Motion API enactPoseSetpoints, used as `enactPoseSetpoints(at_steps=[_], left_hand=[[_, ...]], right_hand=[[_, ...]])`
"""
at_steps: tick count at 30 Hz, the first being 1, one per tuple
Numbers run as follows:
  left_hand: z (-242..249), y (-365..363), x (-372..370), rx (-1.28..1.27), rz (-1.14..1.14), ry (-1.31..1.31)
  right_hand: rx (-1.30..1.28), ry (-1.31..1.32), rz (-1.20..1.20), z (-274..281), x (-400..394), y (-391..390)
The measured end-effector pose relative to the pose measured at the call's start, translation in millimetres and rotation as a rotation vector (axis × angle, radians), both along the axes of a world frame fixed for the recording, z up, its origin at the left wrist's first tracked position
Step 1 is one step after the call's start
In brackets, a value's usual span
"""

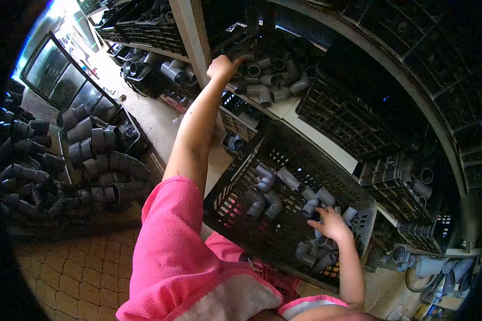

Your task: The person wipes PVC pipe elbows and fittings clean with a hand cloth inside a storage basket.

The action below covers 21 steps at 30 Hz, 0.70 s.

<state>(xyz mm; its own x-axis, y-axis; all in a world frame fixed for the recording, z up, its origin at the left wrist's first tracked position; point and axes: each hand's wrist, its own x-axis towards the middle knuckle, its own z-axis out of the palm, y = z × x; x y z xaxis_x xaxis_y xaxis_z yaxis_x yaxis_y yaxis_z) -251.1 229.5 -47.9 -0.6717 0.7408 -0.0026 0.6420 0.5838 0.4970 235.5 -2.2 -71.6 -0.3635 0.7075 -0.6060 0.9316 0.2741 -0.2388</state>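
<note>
"Crate as landmark: black, slotted walls, grey pipe fittings loose on its floor. State of hands?"

"Right hand inside the crate, toward its right end. Fingers spread over an elbow fitting and neighbours; nothing visibly gripped. Left hand beyond the crate, up by a wooden post and the edge of a heaped pile. Fingers curled; grip or mere contact, cannot tell."

"Advice for work inside the crate?"

"Judgement only: one fitting at a time, thumb opposite fingers around the outer barrel. Straight up past neighbours, bends being likely to hook or roll. Weight off the crate's rim, given such a long left-arm reach."

"Surface and room?"

"Pale shelf just beyond the crate, with a second crate farther along to the right. Large dark heap of fittings well left of the crate; floor with crossed lines nearer than that heap. Glazed frame far left, glare alongside. Poor light over the crate itself. Support beneath: hidden."
</note>
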Motion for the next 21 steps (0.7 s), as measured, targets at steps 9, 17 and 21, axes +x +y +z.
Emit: enactPoseSetpoints(at_steps=[9,17,21], left_hand=[[2,2,-45,0.198,0.062,-0.575],[59,-24,12,0.517,-0.425,-1.285],[128,-100,106,0.665,-1.066,-0.903]], right_hand=[[0.045,-0.275,0.022,7,6,10],[-0.027,-0.421,0.072,-11,0,6],[0.206,-0.021,-0.011,3,10,-9]])
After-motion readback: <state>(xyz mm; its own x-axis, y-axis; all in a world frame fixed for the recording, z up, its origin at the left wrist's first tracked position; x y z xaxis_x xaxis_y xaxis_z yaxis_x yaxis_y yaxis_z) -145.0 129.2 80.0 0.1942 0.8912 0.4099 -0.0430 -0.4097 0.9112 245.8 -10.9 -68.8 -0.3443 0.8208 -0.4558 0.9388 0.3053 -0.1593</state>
